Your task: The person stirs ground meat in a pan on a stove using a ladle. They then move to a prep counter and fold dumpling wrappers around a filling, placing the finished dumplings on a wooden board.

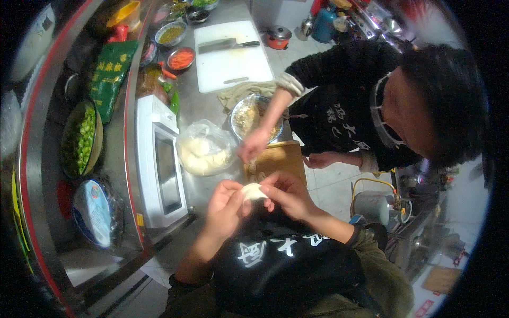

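Between both hands, in front of my black apron (286, 254), I hold a folded dumpling (254, 192) of pale dough. My left hand (224, 204) pinches one end of it with thumb and fingers. The other end is gripped by my right hand (288, 196). Just beyond lies a wooden board (280, 159) with a few small dough pieces on it. A clear plastic bag (206, 149) of white dough rests on the steel counter to the left of the board. Behind the board stands a bowl of filling (248, 115), partly covered by a co-worker's forearm.
A co-worker (342, 103) stands at right, one hand (254, 145) over the board. A white appliance (161, 159) stands at left. Farther back, a knife (226, 45) lies on a white cutting board (226, 65), beside a bowl of shredded carrot (181, 58) and a bowl of green pieces (171, 35).
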Tool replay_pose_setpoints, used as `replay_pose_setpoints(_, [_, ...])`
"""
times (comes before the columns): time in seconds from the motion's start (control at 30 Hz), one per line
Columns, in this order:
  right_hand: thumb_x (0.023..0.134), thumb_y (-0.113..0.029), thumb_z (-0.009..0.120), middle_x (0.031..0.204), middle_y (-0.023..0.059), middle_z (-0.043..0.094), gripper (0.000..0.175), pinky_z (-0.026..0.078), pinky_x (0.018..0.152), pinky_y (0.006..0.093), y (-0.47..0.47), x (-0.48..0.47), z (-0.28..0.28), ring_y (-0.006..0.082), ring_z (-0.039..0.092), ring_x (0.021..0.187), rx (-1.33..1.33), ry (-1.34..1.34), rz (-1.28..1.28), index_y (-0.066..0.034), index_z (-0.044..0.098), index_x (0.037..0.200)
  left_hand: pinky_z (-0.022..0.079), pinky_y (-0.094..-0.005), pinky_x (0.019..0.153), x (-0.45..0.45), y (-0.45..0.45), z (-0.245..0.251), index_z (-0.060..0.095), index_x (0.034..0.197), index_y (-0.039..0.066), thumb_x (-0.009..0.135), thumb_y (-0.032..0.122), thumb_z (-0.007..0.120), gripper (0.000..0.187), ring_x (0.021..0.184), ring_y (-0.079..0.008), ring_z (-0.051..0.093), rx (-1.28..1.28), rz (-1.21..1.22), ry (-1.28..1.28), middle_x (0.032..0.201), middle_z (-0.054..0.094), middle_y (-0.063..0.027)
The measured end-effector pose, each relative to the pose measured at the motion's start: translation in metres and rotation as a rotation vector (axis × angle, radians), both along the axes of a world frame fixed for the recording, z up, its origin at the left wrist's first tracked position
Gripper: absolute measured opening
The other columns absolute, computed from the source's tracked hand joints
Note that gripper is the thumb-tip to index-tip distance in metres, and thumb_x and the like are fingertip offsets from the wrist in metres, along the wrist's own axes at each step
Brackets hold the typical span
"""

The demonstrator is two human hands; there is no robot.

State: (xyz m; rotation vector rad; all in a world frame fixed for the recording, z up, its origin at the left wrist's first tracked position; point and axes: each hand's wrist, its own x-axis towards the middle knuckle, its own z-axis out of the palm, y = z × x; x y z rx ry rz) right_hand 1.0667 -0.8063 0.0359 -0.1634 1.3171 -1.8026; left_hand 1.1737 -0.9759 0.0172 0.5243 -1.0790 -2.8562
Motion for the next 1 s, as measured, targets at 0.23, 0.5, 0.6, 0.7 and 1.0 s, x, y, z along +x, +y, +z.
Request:
replay_pose_setpoints(0.23, [0.097,-0.009,0.066,0.093,0.0081,0.067,0.015,0.059,0.067,0.0259,-0.017,0.028,0.018,0.0137,0.069,0.075,-0.155,-0.336,-0.321,-0.0035,0.057,0.108,0.054,-0.0325,0.076,0.004,0.027,0.007,0.050,0.117,0.003,0.097,0.002,0.063,0.024,0.083,-0.0201,0.064,-0.347,0.323,0.119,0.097,0.065,-0.0131])
replay_pose_setpoints(0.5, [0.095,-0.005,0.069,0.088,0.0087,0.070,0.012,0.055,0.059,0.0237,-0.017,0.042,0.023,0.0111,0.066,0.069,-0.310,-0.197,-0.300,-0.0033,0.060,0.103,0.055,-0.0320,0.070,0.011,0.037,-0.001,0.048,0.120,0.007,0.096,-0.001,0.061,0.029,0.080,-0.0204,0.066,-0.542,0.410,0.220,0.097,0.066,-0.0157])
replay_pose_setpoints(0.6, [0.094,-0.006,0.070,0.090,0.0087,0.071,0.013,0.054,0.059,0.0231,-0.017,0.043,0.023,0.0105,0.066,0.070,-0.304,-0.169,-0.314,-0.0033,0.061,0.102,0.057,-0.0313,0.072,0.010,0.038,0.001,0.049,0.118,0.004,0.092,-0.007,0.064,0.033,0.083,-0.0202,0.068,-0.393,0.393,0.102,0.099,0.067,-0.0170])
replay_pose_setpoints(0.7, [0.094,-0.007,0.071,0.089,0.0081,0.071,0.013,0.053,0.059,0.0222,-0.016,0.041,0.023,0.0099,0.066,0.070,-0.328,-0.145,-0.325,-0.0033,0.061,0.101,0.057,-0.0304,0.072,0.000,0.042,0.002,0.052,0.116,0.002,0.092,-0.005,0.065,0.028,0.082,-0.0196,0.068,-0.489,0.460,0.143,0.101,0.068,-0.0175])
replay_pose_setpoints(1.0, [0.093,-0.006,0.072,0.085,0.0058,0.069,0.011,0.051,0.057,0.0211,-0.013,0.026,0.024,0.0087,0.064,0.068,-0.314,-0.107,-0.335,-0.0037,0.063,0.098,0.053,-0.0313,0.074,-0.011,0.044,0.027,0.055,0.116,0.001,0.095,-0.001,0.060,0.022,0.082,-0.0169,0.063,-0.426,0.400,0.090,0.099,0.067,-0.0127])
